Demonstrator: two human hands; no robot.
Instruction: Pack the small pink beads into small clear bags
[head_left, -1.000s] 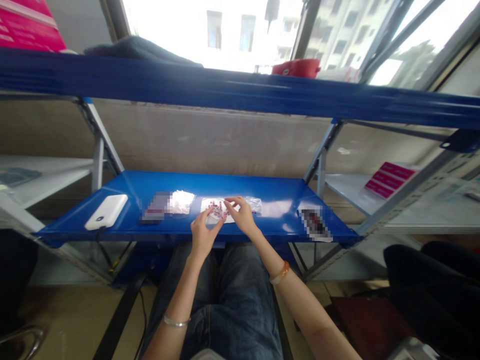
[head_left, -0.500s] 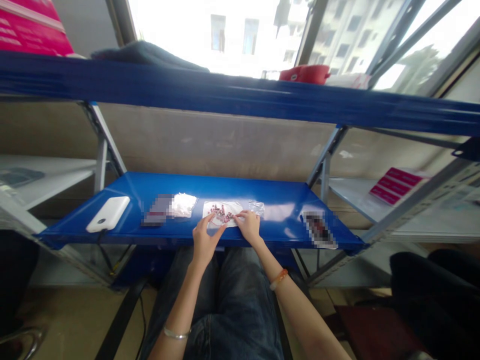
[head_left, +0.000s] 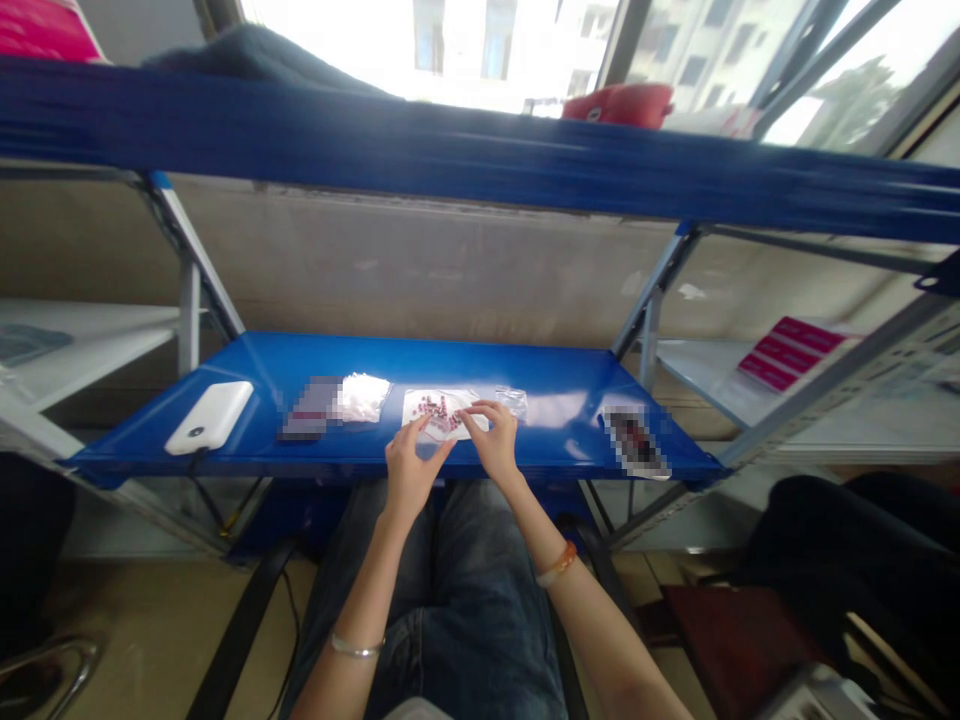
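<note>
Small pink and dark beads (head_left: pixel 435 408) lie in a loose cluster on a white sheet or flat bag (head_left: pixel 411 402) near the front edge of the blue shelf. My left hand (head_left: pixel 409 464) rests at the sheet's near left side, thumb and forefinger apart, with nothing visible between them. Over the right side of the beads, my right hand (head_left: pixel 495 440) has its thumb and forefinger brought together at the tips. Whatever sits in that pinch is too small to make out. Just beyond the right hand lies a small clear plastic bag (head_left: pixel 514 403).
Left of the sheet are a pack of white pieces (head_left: pixel 365 397), a blurred-out flat item (head_left: pixel 309 412) and a white power bank (head_left: pixel 210 418) with a cable. A blurred-out phone-like item (head_left: pixel 636 442) lies at right. An upper blue shelf beam (head_left: pixel 480 150) crosses ahead.
The view has tipped slightly, so the shelf sits a little higher. My right hand's fingertips have shifted slightly left over the beads; the left hand stays nearly in place.
</note>
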